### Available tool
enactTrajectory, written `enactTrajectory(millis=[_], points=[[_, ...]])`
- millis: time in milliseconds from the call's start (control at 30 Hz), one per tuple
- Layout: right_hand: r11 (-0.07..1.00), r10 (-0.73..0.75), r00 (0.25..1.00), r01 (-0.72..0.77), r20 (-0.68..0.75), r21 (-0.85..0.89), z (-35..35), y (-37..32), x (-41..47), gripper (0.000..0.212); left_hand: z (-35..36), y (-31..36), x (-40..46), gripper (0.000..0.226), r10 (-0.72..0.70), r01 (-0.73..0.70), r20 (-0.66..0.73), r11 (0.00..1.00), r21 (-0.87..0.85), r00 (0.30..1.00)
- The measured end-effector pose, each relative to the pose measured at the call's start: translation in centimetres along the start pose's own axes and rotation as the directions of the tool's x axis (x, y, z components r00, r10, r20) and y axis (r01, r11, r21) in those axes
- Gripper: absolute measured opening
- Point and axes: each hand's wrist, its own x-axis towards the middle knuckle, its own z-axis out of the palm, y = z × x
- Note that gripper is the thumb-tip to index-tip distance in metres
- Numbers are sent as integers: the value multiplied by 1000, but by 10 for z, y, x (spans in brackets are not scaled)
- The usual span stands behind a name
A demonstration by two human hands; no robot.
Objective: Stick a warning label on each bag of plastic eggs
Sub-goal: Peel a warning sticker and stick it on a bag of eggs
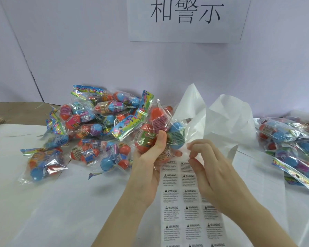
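My left hand grips a clear bag of orange, blue and green plastic eggs, held up above the table with my thumb across its front. My right hand is just right of the bag, its fingertips curled and pinching at the top right of the sheet of warning labels. Whether a transparent label is between those fingertips cannot be told. The sheet lies flat on the table under both hands, with rows of "WARNING" labels running toward me.
A pile of several egg bags lies at the left and middle of the white table. More egg bags are heaped at the right edge. Crumpled white backing paper rises behind my hands. A printed sign hangs on the wall.
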Motion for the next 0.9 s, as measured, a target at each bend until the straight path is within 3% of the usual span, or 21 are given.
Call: enactTrajectory(millis=[100, 233, 333, 467, 600, 700, 833, 900], points=[[993, 56, 998, -59, 36, 101, -4, 0, -2, 20, 1, -1, 1, 26, 21, -21, -23, 999, 26, 1000], [976, 151, 986, -137, -72, 168, 0, -5, -3, 44, 2, -2, 1, 24, 30, -29, -18, 999, 46, 999], [981, 131, 969, -96, -207, 169, 2, -3, -3, 46, 2, -7, 2, 32, 82, -71, -67, 985, 160, 994], [964, 184, 948, -122, -259, 236, -4, 0, 1, 49, 3, -10, 2, 48, 95, -74, -102, 977, 198, 990], [961, 148, 946, -69, -290, 268, -2, -6, 2, 37, 6, -8, 1, 33, 146, -137, -55, 980, 143, 988], [954, 137, 947, -47, -290, 295, -1, -8, 2, 38, 3, -10, 2, 14, 212, -201, -25, 953, 228, 977], [766, 290, 933, -91, -215, 636, -7, -9, 5, 38, -1, -5, 2, 13, 217, -222, 48, 957, 184, 975], [699, 318, 924, -78, -211, 711, -10, -9, 6, 39, -1, -3, 0, 14, 218, -233, 102, 956, 178, 971]])
